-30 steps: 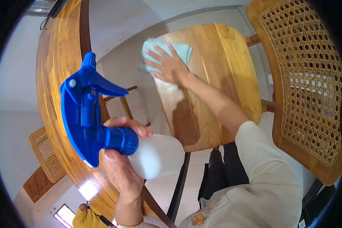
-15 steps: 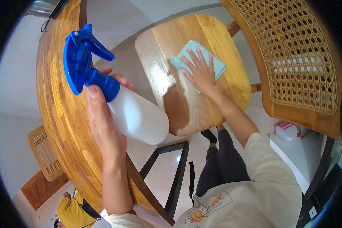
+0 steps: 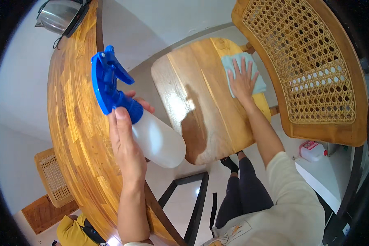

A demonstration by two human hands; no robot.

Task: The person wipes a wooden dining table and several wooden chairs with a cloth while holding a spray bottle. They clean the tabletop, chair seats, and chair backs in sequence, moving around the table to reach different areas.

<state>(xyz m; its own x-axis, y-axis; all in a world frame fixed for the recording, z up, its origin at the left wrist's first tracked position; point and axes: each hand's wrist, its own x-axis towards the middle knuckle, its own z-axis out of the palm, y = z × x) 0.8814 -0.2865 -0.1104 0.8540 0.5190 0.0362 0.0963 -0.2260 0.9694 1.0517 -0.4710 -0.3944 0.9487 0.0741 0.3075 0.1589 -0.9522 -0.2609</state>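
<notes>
In the head view, the left hand (image 3: 125, 141) is wrapped around a spray bottle (image 3: 141, 123), fingers closed about the neck just under the blue trigger head, with the white body of the bottle pointing down and to the right. The nozzle points up and away from the person, and the bottle is held off to the side over the edge of the long wooden desk (image 3: 76, 135), well apart from the chair seat. Held like this, it stays out of the other arm's way yet ready to be aimed. No finger appears to rest on the trigger, though the far side of the grip is hidden.

The right hand (image 3: 242, 80) lies flat, fingers spread apart, pressing a pale blue cloth (image 3: 256, 82) onto the wooden chair seat (image 3: 201, 106). The cloth sits at the far right corner of the seat, just beside the woven cane chair back (image 3: 307, 69). An open palm spreads pressure over the whole cloth, which suits rubbing a flat surface. A darker, damp-looking patch shows on the seat nearer the person, well apart from the cloth.

At the far end of the desk stands a metal kettle (image 3: 61, 16). On the floor beside the chair, a small white container with a red label (image 3: 313, 149) is visible.
</notes>
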